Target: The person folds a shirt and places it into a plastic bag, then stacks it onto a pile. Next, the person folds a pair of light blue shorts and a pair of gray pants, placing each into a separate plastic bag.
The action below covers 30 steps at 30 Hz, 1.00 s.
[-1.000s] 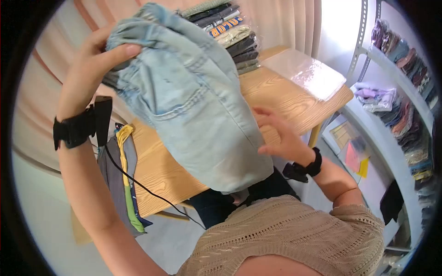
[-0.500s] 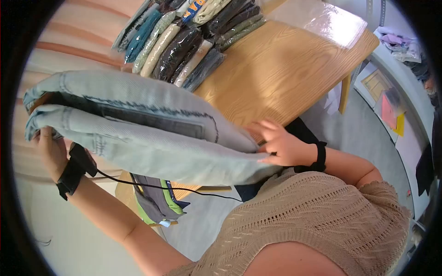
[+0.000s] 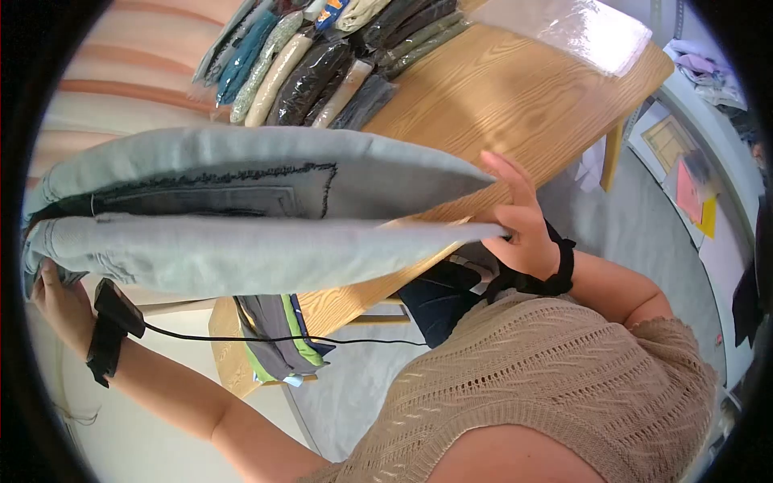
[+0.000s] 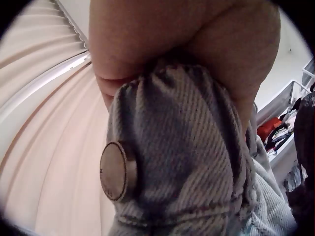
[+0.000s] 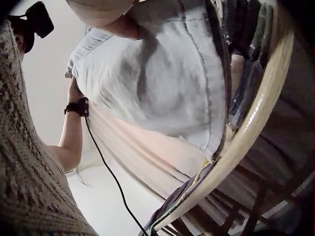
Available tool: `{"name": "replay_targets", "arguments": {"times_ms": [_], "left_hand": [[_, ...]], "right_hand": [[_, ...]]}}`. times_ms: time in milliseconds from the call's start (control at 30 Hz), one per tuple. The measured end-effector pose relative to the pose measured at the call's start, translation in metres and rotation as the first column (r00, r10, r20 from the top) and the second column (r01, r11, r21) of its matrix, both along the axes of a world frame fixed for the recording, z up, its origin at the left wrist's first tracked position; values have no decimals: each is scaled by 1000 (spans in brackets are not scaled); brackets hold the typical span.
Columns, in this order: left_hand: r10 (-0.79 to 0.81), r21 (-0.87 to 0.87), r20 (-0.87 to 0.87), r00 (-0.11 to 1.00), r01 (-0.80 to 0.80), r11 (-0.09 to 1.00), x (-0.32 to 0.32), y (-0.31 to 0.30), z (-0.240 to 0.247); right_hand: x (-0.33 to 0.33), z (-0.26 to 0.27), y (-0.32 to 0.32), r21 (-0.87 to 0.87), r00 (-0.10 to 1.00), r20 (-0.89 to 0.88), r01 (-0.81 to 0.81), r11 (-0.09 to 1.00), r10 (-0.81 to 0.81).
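Observation:
A pair of light-blue jeans (image 3: 241, 253) stretches sideways between my two hands. Its two denim layers part along the middle, and dark overlock stitching shows inside. At the far left, my left hand (image 3: 64, 310) grips the gathered waistband; in the left wrist view a round metal button (image 4: 114, 171) sits on the bunched denim below that hand. My right hand (image 3: 527, 233) pinches the near layer's edge at the right end, one finger raised toward the far layer. In the right wrist view, a fingertip (image 5: 127, 27) presses into the denim (image 5: 172, 73).
Plastic-wrapped folded clothes (image 3: 314, 76) lie in rows at the back of the wooden table (image 3: 459, 88). Clear plastic bags (image 3: 576, 36) lie at its far right. Folded garments (image 3: 278, 338) hang over its left edge. A black cable (image 3: 241, 338) runs from my left wrist.
The jeans have swung from hanging upright to lying sideways, and their layers have spread apart. My left hand has moved down and left; my right hand has come onto the other end.

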State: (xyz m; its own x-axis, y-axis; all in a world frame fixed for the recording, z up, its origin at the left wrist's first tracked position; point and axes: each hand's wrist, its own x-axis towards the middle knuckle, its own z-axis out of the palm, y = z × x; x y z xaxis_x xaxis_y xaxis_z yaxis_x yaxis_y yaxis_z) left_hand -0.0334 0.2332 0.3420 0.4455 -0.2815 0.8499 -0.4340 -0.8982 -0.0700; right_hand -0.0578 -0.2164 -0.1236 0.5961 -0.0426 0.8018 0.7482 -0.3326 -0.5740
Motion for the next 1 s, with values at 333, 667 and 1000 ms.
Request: {"name": "replay_targets", "arguments": {"times_ms": [333, 667, 1000], "left_hand": [[-179, -432, -83, 980, 127, 893, -4, -16, -3], [-138, -679, -470, 872, -257, 687, -5, -5, -130], [-307, -616, -788, 534, -690, 381, 9, 26, -439]], "right_hand": [[20, -22, -7, 57, 924, -319, -202, 978, 210], [74, 57, -91, 336, 885, -421, -50, 940, 198], [186, 8, -96, -162, 775, -632, -148, 976, 13]]}}
